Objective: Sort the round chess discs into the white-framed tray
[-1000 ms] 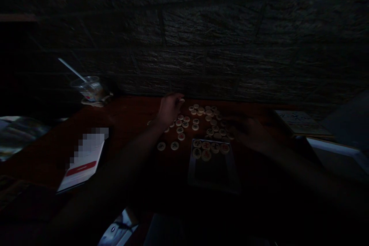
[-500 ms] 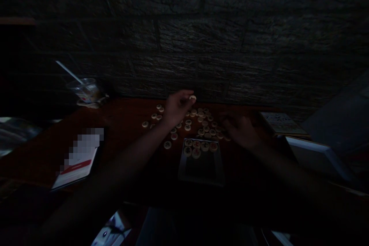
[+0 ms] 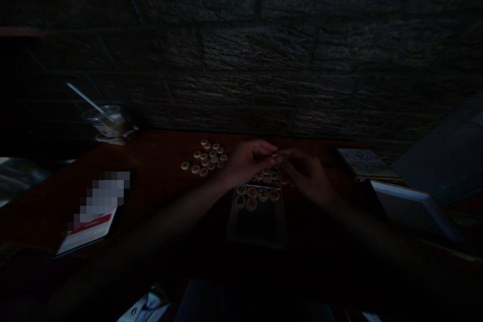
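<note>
The left hand [image 3: 249, 161] and right hand [image 3: 305, 176] come together at the frame's centre, fingertips meeting (the dimness hides whether they pinch anything). Round game pieces [image 3: 206, 158] sit bunched left of them; more line up along a dark tray's [image 3: 232, 214] upper end, just below.

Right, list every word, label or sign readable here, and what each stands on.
Xiangqi pieces: black and red characters, too small and dark to read.
White printed card: red band too blurred to read; the area above it is pixelated.
Booklet: dark marks on its cover, too small to read.
Nothing here can be quoted.
</note>
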### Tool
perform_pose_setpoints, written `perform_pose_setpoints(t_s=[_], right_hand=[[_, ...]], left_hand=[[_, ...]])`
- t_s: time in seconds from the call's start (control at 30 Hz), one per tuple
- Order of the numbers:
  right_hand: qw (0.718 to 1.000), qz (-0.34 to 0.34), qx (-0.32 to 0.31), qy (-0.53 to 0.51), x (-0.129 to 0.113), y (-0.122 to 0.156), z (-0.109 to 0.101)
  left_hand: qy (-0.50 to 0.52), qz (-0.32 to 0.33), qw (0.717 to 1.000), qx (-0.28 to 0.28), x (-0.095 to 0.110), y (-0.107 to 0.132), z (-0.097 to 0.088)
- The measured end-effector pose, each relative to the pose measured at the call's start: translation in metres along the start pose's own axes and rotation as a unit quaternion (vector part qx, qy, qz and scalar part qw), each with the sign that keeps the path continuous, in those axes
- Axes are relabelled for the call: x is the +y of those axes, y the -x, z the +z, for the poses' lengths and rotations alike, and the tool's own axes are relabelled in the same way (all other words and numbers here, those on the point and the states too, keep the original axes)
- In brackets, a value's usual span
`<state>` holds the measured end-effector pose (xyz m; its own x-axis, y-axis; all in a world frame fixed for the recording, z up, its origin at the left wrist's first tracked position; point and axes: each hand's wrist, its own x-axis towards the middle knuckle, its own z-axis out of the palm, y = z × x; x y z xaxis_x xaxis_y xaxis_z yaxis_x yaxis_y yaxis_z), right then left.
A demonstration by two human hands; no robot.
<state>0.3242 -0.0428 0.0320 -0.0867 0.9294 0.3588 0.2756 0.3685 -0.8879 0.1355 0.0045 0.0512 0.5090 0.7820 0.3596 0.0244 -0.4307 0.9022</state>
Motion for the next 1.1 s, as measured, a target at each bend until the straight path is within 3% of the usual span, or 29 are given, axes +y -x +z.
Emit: perform_pose_setpoints(t_s=[0.1,0.3,0.6,1.1], right_hand=[[0.999,0.006,0.003,-0.04,-0.006,0.001,0.003],[0.994,0.072,0.023,-0.085,-0.014,0.003,0.003],[0.994,0.058,0.036,-0.089,-0.016,0.001,0.003],[0.993,0.076,0.047,-0.079,-0.02,0.002,0.004]], left_hand=[[0.019,-0.016,1.0,-0.012,0.001,0.007,-0.006],[0.061,-0.025,0.998,0.02,-0.002,0.008,-0.007],[0.094,-0.026,0.995,0.015,-0.014,0.007,-0.009],[0.107,-0.032,0.994,-0.01,-0.009,0.01,-0.007]])
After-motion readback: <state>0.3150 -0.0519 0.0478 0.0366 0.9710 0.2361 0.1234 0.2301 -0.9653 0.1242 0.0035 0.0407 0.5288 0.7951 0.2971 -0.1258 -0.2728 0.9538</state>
